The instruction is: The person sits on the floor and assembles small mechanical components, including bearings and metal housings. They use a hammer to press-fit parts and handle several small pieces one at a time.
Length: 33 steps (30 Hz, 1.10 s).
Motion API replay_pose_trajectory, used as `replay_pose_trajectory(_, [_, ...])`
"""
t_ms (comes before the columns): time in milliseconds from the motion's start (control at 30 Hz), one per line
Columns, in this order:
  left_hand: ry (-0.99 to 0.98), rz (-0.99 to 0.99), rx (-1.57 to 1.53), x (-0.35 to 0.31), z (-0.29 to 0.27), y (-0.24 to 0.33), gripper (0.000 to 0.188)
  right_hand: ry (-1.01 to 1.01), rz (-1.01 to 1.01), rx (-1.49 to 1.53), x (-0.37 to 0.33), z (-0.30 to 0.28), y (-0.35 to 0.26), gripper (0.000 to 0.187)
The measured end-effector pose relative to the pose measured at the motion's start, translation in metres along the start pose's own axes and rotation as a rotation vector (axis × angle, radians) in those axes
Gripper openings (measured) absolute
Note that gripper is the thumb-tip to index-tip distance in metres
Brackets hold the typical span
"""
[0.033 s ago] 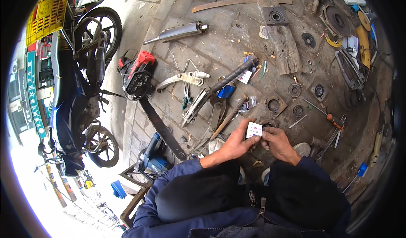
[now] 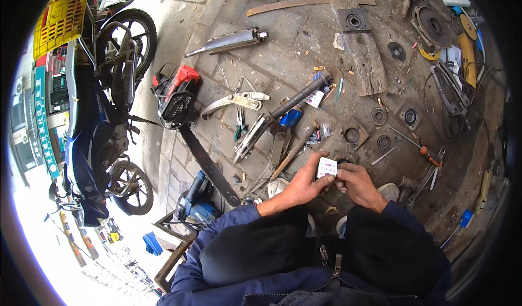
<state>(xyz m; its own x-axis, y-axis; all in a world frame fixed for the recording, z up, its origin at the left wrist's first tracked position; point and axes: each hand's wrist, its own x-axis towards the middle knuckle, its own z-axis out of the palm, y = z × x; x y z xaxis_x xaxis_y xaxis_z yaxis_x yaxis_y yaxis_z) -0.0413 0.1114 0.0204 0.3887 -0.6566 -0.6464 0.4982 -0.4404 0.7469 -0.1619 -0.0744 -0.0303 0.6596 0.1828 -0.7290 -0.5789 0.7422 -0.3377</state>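
Above my knees, my left hand [image 2: 305,184] grips a small white box [image 2: 327,167] with purple print, thumb along its lower edge. My right hand [image 2: 356,182] is closed, thumb and fingers pinched at the box's right edge. Whether a smaller item sits in that pinch is hidden. Just beyond the hands, a square metal plate with a round hole [image 2: 352,135] lies on the paving. Left of it are a wooden-handled hammer [image 2: 295,151] and a large gear puller [image 2: 280,112] with a long threaded rod.
To the left lie a red cordless chainsaw [image 2: 182,96], its bar pointing toward me, and a blue power tool [image 2: 198,200]. A motorcycle [image 2: 89,137] stands beyond. At right are bearings [image 2: 379,116], an orange-handled screwdriver [image 2: 427,155] and a yellow angle grinder [image 2: 466,58]. Silver mufflers [image 2: 234,40] lie farther off.
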Motion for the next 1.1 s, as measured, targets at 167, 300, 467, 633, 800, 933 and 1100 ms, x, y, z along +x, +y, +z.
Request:
replay_pose_trajectory(167, [0.032,0.067,-0.017,0.0,0.002,0.003,0.053,-0.003,-0.044,-0.039,-0.004,0.003,-0.007,0.029])
replay_pose_trajectory(300, [0.011,0.009,-0.138,-0.001,0.003,0.005,0.046,-0.012,-0.086,-0.098,-0.014,-0.001,-0.009,0.027])
replay_pose_trajectory(467, [-0.022,-0.096,-0.184,-0.002,0.004,0.006,0.045,-0.018,-0.096,-0.085,-0.022,-0.008,-0.005,0.034])
replay_pose_trajectory(633, [-0.037,-0.144,-0.204,-0.003,0.004,0.004,0.037,-0.049,-0.122,-0.114,-0.028,-0.015,-0.005,0.03])
replay_pose_trajectory(800, [0.009,-0.142,-0.228,-0.003,0.003,0.0,0.036,-0.037,-0.128,-0.1,-0.03,-0.024,-0.003,0.034])
replay_pose_trajectory(933, [-0.039,-0.134,-0.199,0.0,0.002,-0.007,0.034,0.002,-0.164,-0.152,-0.032,-0.028,-0.002,0.037])
replay_pose_trajectory(1100, [-0.067,-0.196,-0.239,0.004,0.006,-0.032,0.031,0.065,-0.116,-0.307,-0.05,-0.05,-0.022,0.032])
